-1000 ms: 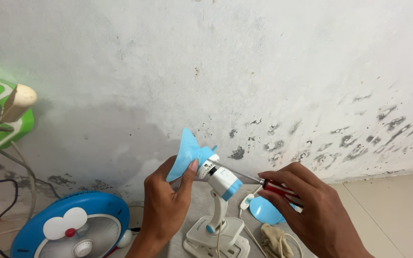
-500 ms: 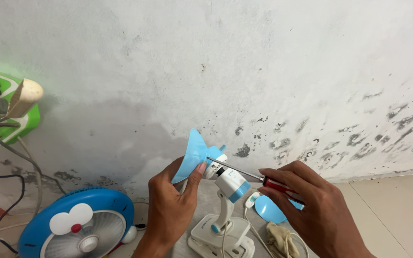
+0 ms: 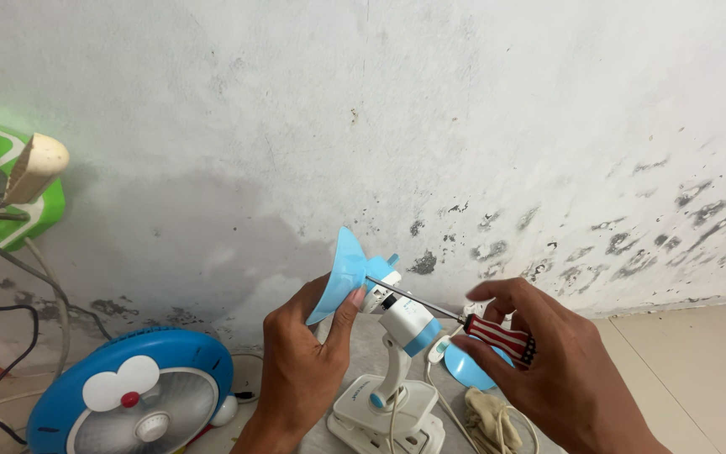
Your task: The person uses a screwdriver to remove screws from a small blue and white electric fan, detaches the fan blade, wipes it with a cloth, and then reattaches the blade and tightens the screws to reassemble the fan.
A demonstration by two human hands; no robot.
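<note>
Your left hand (image 3: 300, 361) clamps light blue plastic fan blade (image 3: 342, 282) above white fan stand (image 3: 388, 399). Your right hand (image 3: 548, 370) grips red-striped screwdriver (image 3: 464, 319), tip at hub. Blade thin, likely brittle: hold near hub.

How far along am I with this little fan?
Done: the blue front grille is off, lying on the floor. In hand: left hand steadies the blue blade; right hand drives a screwdriver at the hub. Left: the blade remains on the white fan.
</note>
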